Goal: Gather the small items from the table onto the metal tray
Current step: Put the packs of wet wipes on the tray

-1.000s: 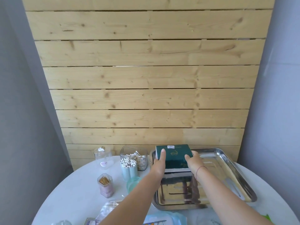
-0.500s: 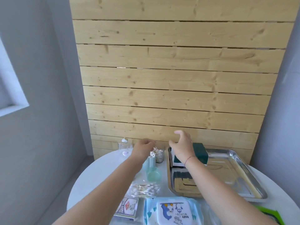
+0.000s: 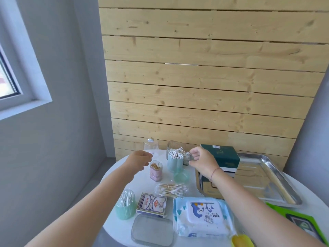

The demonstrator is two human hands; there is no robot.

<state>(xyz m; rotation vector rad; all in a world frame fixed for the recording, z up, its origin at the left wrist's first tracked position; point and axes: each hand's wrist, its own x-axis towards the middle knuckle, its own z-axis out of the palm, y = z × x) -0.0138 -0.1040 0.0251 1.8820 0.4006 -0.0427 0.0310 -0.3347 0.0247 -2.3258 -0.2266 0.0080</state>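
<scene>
Right hand (image 3: 202,162) pinches edge of clear swab container (image 3: 185,157), frame centre, just left of metal tray (image 3: 277,191). Left hand (image 3: 140,160) loosely curled, holding nothing, above toothpick jar (image 3: 156,171). Green box (image 3: 222,155) on tray.

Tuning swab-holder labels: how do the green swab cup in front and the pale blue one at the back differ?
Colour: the green swab cup is mint; the pale blue swab cup is grey-blue.
Fill: the pale blue cup's swabs stand packed, tips level; the green cup's lean loosely.
Neighbours: the green cup stands beside the card box, the pale blue one before the clear box.
Both stand upright, lidless, off the metal tray.
</scene>
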